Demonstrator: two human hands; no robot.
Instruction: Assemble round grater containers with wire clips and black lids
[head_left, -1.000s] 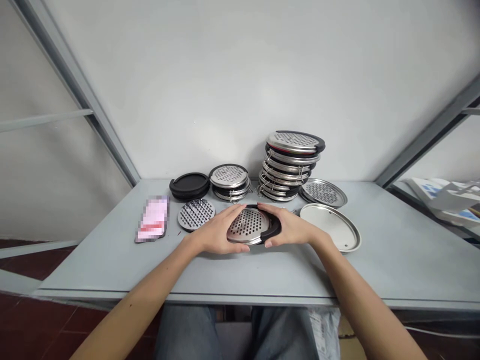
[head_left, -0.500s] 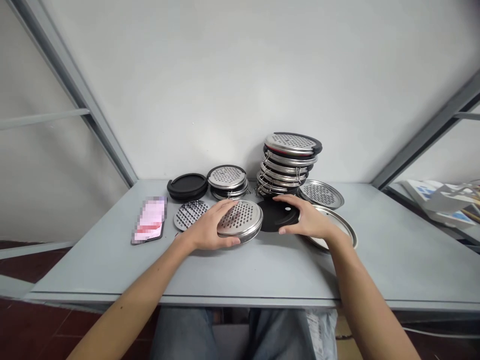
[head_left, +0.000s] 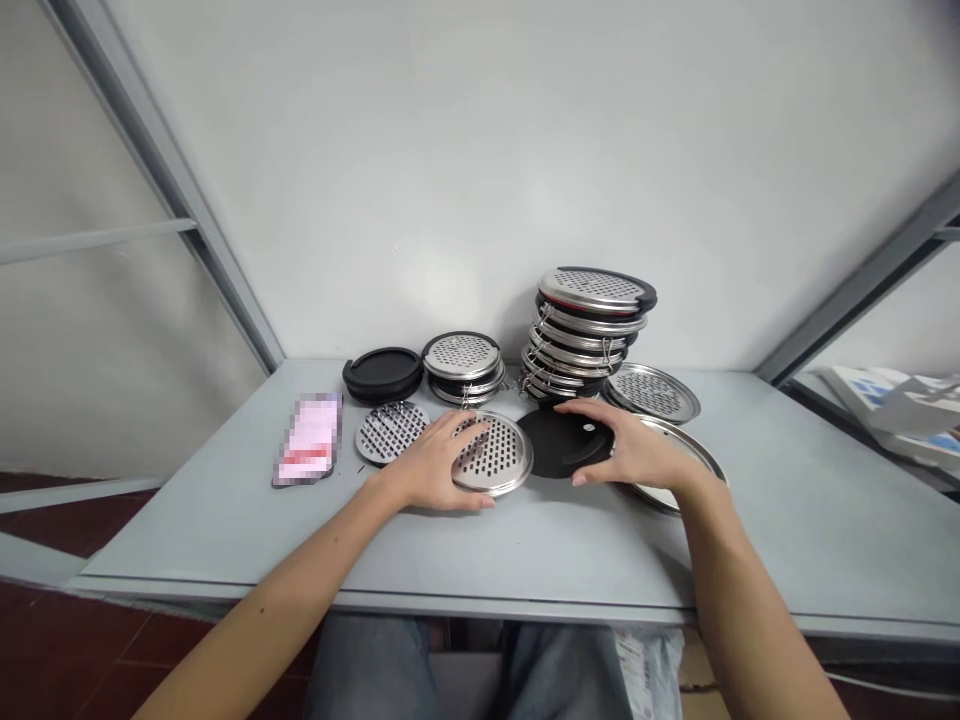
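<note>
My left hand [head_left: 431, 463] curves around the left side of a round metal grater disc [head_left: 499, 452], thumb at its near rim and fingers over its far part. To its right lies a round black plastic lid [head_left: 551, 440] with a small pale oval mark. My right hand [head_left: 637, 450] grips this lid from the right, thumb in front and fingers behind, palm hiding its right end. Left of my left hand, another grater disc [head_left: 391, 432] with wider slots rests on the table. A metal ring-rimmed plate [head_left: 705, 460] lies partly under my right hand.
Behind stands a tall stack of grater discs and black rings [head_left: 589, 330] with wire clasps. A shorter stack [head_left: 461, 360] and black lids [head_left: 382, 372] are to its left. Another grater disc [head_left: 652, 390] lies at right, a phone [head_left: 307, 440] at left on the grey table [head_left: 525, 560].
The disc in my left hand has tilted or come down, showing more of its top and less of its side. My right hand stays around the black lid. The whole view has shifted slightly.
</note>
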